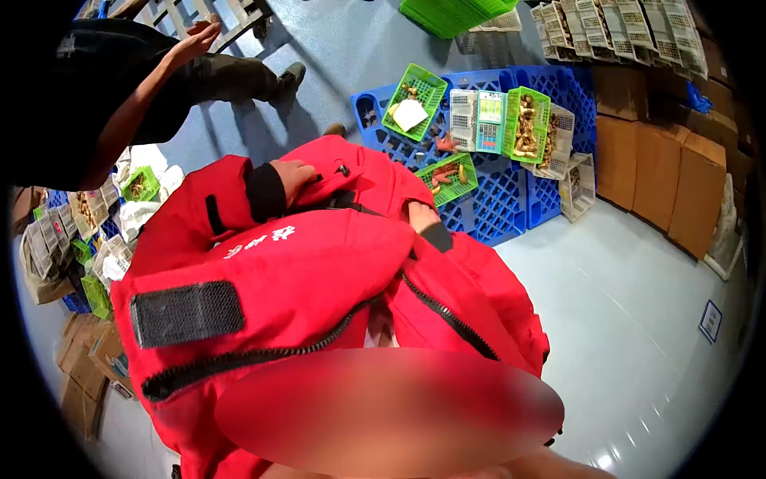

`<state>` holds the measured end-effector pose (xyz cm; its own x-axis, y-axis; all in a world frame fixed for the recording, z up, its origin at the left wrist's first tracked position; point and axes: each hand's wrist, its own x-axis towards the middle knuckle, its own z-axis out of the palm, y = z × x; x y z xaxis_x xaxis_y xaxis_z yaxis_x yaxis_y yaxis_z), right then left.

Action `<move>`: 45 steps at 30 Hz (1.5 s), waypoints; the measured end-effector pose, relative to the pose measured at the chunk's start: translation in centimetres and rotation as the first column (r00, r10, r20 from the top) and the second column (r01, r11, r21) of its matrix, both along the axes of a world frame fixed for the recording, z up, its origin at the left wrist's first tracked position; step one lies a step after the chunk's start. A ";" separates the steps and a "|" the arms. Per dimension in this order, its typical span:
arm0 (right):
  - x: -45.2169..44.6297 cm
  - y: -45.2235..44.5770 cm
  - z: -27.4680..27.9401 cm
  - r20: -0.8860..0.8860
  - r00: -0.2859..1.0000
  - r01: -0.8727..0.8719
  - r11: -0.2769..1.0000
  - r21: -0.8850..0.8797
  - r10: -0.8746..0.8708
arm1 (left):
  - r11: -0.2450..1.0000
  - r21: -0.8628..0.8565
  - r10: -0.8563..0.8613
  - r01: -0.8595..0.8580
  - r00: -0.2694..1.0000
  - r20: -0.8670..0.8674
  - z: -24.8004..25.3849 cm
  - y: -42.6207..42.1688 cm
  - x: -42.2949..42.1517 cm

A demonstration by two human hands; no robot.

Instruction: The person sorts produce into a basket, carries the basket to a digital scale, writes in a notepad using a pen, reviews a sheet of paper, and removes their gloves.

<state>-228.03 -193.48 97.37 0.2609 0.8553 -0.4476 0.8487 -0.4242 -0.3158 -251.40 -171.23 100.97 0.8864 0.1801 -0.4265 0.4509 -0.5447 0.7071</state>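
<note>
I am wearing a red jacket (319, 247) with a black front zipper (451, 315), parted near the collar. My left hand (295, 177), in a black cuff, is closed on the jacket's lower front, its fingers bent against the red cloth. On the other side, my right hand (423, 215) is against the jacket's edge; a fold of fabric hides its fingertips, so its grip cannot be made out. Ahead of the right hand, a green basket (445, 180) with reddish and yellowish pieces stands on a blue pallet (487, 215).
The pallet also carries a scale (490, 121), a green basket (415, 102) with a white item, and a green basket of brownish pieces (527, 124). Cardboard boxes (642, 168) line the right. Another person (159, 88) stands at left, near more baskets (142, 185). Stacked green baskets (455, 14) are behind.
</note>
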 end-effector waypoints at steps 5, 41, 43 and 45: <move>-0.3 3.6 0.7 0.018 0.991 -0.125 0.974 -0.190 0.131 | 0.945 -0.317 -0.053 0.083 0.993 0.102 -0.9 -0.2 0.7; -6.6 39.5 1.4 -0.910 0.227 0.427 0.804 0.414 0.348 | 0.892 0.168 0.442 -0.420 0.732 -0.519 -11.0 -1.0 -2.3; -8.5 38.5 3.1 -0.906 0.287 0.395 0.823 0.409 0.312 | 0.862 0.224 0.503 -0.455 0.709 -0.494 -12.1 -2.1 -3.5; -8.7 39.2 1.6 -0.923 0.283 0.238 0.913 0.330 0.260 | 0.891 0.243 0.455 -0.384 0.745 -0.489 -8.2 -1.6 -3.8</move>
